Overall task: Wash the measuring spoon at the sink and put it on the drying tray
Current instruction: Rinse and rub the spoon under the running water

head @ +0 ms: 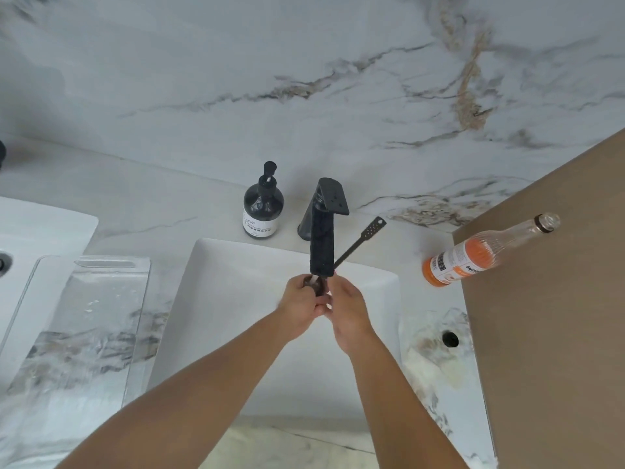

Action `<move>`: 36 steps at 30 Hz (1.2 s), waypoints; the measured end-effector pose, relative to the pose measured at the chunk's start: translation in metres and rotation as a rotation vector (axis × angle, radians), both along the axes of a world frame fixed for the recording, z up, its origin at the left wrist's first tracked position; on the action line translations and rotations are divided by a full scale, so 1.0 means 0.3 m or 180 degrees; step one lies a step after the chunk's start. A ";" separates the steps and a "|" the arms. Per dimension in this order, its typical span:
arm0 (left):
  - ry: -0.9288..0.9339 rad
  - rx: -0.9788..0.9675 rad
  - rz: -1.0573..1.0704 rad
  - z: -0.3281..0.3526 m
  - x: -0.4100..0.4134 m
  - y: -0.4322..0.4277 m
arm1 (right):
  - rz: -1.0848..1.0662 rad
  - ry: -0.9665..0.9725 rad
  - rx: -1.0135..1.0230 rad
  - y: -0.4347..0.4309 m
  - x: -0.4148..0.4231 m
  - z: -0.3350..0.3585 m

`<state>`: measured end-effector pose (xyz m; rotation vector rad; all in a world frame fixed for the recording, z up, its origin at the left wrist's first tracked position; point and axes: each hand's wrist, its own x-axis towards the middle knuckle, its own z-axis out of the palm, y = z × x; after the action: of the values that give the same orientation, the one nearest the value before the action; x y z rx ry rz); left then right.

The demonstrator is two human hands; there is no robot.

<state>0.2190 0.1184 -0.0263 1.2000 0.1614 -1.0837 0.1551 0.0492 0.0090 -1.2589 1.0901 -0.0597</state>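
Note:
Over the white sink point(216, 319), both my hands meet under the spout of the black tap point(323, 231). The black measuring spoon point(360, 243) has its long handle sticking up and to the right, past the tap, with a perforated end. Its bowl end is hidden between my fingers. My left hand point(302, 308) and my right hand point(348, 314) are both closed around that lower end. A thin stream of water seems to fall from the spout onto my fingers. The clear drying tray point(101, 319) lies on the counter left of the sink.
A dark soap pump bottle point(263, 206) stands behind the sink, left of the tap. An orange-filled glass bottle point(473, 255) stands at the right by a brown panel point(558, 299). A clear lid with a black knob point(449, 338) lies right of the sink. Another white basin point(40, 238) is at far left.

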 end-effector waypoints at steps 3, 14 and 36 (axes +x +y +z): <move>-0.0530 0.0077 -0.0443 0.012 0.014 0.020 | 0.0174 0.0084 -0.0439 -0.039 0.047 -0.008; -0.1452 0.0636 -0.0892 0.049 0.095 0.018 | -0.0232 -0.0929 0.0890 -0.092 0.087 -0.059; -0.2112 0.1349 -0.0718 0.097 0.014 0.054 | -0.0009 -0.0934 0.1531 0.003 0.041 -0.069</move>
<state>0.2233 0.1347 0.0029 1.9368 -0.2786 -0.8055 0.1673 0.0500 -0.0118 -0.7860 0.7895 0.0159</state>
